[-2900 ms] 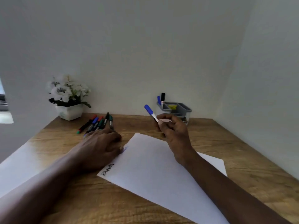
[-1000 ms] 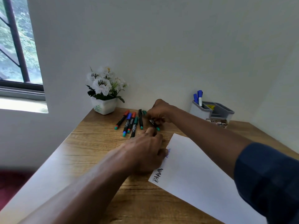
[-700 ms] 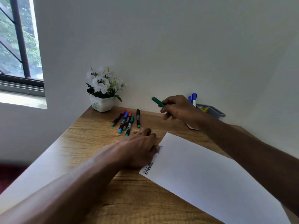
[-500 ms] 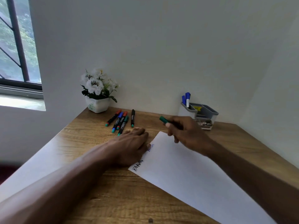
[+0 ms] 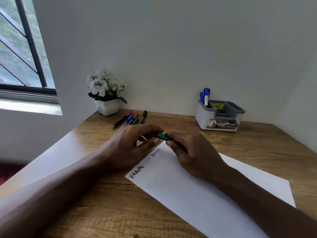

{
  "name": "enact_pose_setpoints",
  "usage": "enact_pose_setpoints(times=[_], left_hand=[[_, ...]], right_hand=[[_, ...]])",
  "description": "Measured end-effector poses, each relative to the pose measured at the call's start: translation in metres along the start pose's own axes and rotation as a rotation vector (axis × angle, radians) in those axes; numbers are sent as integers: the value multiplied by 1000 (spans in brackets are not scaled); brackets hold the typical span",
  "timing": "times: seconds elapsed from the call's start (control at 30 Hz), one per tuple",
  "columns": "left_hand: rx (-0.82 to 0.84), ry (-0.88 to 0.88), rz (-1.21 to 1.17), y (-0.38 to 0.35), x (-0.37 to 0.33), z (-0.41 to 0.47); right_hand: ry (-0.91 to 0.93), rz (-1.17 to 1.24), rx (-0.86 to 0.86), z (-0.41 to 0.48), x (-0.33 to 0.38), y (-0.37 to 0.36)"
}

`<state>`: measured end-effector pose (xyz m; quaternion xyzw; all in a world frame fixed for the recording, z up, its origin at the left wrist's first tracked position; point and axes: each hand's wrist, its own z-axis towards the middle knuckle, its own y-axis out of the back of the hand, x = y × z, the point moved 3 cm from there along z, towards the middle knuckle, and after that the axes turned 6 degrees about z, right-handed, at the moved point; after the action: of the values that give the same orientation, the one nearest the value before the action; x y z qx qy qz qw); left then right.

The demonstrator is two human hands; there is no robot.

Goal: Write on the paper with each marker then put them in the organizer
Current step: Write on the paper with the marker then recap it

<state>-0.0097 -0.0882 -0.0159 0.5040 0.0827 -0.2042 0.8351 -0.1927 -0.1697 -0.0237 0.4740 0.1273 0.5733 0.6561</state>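
Two hands on green marker [image 5: 163,136] | right hand [image 5: 192,152] gripping barrel | left hand [image 5: 132,145] pinching cap

Two bare forearms, left hand [image 5: 130,148] and right hand [image 5: 193,152] seemingly ringless, no sleeves in view.

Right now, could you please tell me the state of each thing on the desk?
green marker: capped, held by both hands.
right hand: gripping it.
left hand: fingers at its cap.
paper: flat, two words written.
organizer: upright, holding blue markers.
loose markers: capped, lying flat.
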Motion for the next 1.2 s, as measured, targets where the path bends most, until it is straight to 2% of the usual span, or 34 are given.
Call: enact_pose_setpoints(times=[0.13,0.27,0.43,0.57,0.77,0.93,1.07,1.2], left_hand=[[-105,-31,-58,2,-6,-3],[-114,-16,-97,1,-5,-5],[-122,-28,-94,4,-4,-5],[-129,32,-103,3,4,-4],[-148,197,150,7,18,-2],[-28,247,352,6,24,0],[70,319,417,5,26,-2],[53,355,438,6,25,-4]], right_hand=[[57,-24,-42,-1,8,1],[54,-48,-61,-4,11,-1],[13,-92,-58,-5,10,3],[-120,-78,-51,-6,7,4],[-272,-150,56,-10,-7,8],[-298,-258,193,-11,-1,8],[-301,-273,229,-11,2,10],[-311,-287,237,-10,4,10]])
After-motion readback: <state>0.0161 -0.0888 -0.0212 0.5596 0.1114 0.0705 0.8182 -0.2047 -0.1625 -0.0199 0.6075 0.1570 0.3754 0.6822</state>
